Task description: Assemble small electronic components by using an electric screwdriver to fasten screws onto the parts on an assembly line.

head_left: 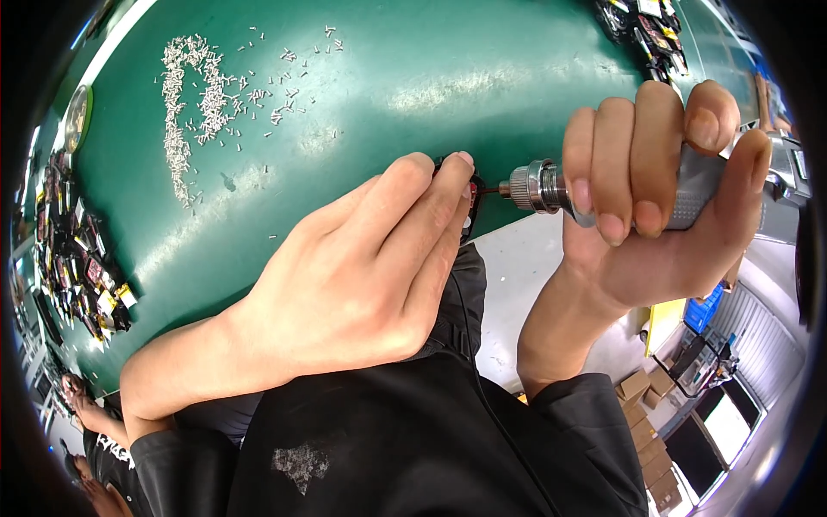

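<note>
My right hand (642, 181) is wrapped round a grey electric screwdriver (689, 194) with a silver collar. Its thin bit points left and meets a small black part (469, 226) with some red on it. That part sits at the table's near edge, under the fingers of my left hand (370, 267), which are bent over it and cover most of it. What kind of part it is, I cannot make out. A pile of small silver screws (194, 95) lies on the green table (388, 138) at the far left, some scattered to its right.
Heaps of small black parts with coloured labels lie at the left edge (82, 258) and far right (650, 34). A black cord (482, 379) runs down over my clothing. Another person's arm (95, 414) shows at the lower left. Cardboard boxes (646, 431) stand at the lower right.
</note>
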`<state>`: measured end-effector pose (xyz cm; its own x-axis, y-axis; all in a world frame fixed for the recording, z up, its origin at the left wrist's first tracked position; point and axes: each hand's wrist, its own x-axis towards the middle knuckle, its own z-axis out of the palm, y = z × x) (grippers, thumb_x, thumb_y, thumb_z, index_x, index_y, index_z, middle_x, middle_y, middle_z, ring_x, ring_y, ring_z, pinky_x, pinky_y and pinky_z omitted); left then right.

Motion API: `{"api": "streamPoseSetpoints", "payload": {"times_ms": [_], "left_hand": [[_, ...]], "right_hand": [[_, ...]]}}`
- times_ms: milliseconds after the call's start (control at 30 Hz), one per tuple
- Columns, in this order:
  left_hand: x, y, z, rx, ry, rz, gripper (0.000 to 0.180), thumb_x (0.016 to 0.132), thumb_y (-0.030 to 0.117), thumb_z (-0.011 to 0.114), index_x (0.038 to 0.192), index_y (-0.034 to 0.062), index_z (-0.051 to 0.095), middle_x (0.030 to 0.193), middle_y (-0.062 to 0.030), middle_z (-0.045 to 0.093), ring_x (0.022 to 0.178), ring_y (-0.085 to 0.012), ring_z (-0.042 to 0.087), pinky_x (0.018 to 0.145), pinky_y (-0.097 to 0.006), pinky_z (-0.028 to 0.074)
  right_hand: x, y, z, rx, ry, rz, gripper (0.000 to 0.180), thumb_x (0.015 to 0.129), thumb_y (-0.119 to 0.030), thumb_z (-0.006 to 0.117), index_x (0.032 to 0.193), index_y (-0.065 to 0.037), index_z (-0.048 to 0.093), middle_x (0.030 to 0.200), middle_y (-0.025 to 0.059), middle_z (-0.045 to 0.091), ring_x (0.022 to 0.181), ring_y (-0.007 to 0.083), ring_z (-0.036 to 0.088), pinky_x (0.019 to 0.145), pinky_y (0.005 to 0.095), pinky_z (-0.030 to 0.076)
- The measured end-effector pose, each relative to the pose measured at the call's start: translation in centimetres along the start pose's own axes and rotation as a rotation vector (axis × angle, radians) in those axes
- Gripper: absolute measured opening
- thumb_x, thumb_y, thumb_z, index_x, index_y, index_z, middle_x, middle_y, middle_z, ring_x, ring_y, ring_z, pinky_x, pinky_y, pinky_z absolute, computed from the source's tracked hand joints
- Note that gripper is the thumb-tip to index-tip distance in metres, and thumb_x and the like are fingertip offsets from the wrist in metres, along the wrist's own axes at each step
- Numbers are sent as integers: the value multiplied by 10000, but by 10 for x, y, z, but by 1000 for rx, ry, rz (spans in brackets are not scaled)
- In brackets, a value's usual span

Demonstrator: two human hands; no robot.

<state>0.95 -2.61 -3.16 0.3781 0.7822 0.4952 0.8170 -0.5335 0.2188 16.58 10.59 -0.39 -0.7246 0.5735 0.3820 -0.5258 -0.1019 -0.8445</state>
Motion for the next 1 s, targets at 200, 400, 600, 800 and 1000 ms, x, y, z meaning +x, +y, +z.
{"api": "streamPoseSetpoints", "payload": {"times_ms": [200, 400, 600, 800, 1000], "left_hand": [[2, 3, 0, -1, -25, 11, 435, 547, -31, 634, 961, -156, 590, 1039, -236, 595, 848, -298, 572, 640, -348, 526], [0, 1, -10, 33, -32, 20, 440, 546, -10, 618, 960, -155, 590, 1045, -225, 578, 865, -293, 555, 663, -345, 528], [-6, 6, -17, 14, -142, -12, 367, 626, 91, 584, 931, -112, 612, 1033, -206, 583, 883, -248, 538, 774, -285, 490], [-56, -2, -102, 144, -22, -334, 432, 675, 33, 609, 1089, -63, 533, 1177, -193, 525, 977, -305, 531, 833, -365, 480], [-192, -49, -220, 695, 237, -1034, 336, 793, -44, 566, 1123, 15, 555, 1108, -148, 587, 1004, -320, 534, 888, -400, 425]], "right_hand": [[11, 8, 18, 29, 2, -77, 306, 1000, -278, 275, 957, -59, 485, 544, -31, 370, 398, 70, 321, 464, 237, 350], [12, 11, 43, -115, 139, -86, 183, 971, -212, 354, 892, -62, 424, 514, -30, 333, 376, 60, 288, 436, 235, 318], [5, 12, 28, 79, -22, -72, 186, 919, -183, 514, 973, -37, 413, 473, -31, 330, 350, 90, 275, 361, 247, 266], [-1, -4, 29, 159, 231, -263, 218, 944, -246, 515, 981, -60, 409, 439, -58, 336, 334, 42, 300, 363, 188, 291], [-7, 19, 29, 193, 301, -114, 173, 955, -210, 473, 935, -53, 404, 478, -32, 322, 353, 50, 281, 373, 189, 292]]}}
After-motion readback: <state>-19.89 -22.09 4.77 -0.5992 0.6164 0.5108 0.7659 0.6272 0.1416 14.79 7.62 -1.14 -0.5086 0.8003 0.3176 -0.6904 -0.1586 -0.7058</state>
